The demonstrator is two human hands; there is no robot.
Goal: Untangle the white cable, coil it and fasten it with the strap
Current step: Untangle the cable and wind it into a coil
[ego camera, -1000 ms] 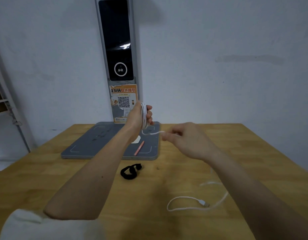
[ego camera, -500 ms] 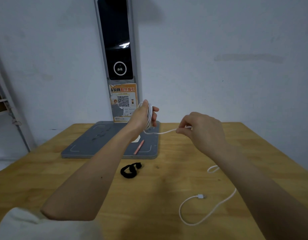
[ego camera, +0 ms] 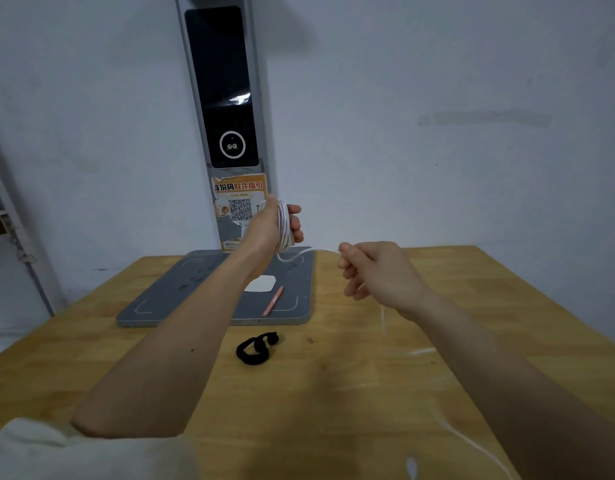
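Note:
My left hand (ego camera: 271, 226) is raised above the table with several turns of the white cable (ego camera: 284, 226) wound around its fingers. A short span of cable runs from that coil to my right hand (ego camera: 375, 271), which pinches it at about the same height. Below the right hand the cable's loose tail hangs blurred down to the table's front right, where its plug end (ego camera: 410, 467) shows. The black strap (ego camera: 255, 348) lies curled on the wooden table (ego camera: 351, 393), between my two forearms and apart from both hands.
A grey mat (ego camera: 226, 296) lies at the back of the table with a pink pen (ego camera: 273, 301) and a white tag (ego camera: 261, 284) on it. Behind it a grey pillar with a dark screen (ego camera: 223, 84) and an orange QR notice stands against the white wall.
The right hand has swung around the left, laying more cable onto the coil. The loose tail on the table has been drawn up and shortened, and its plug end has shifted toward the front.

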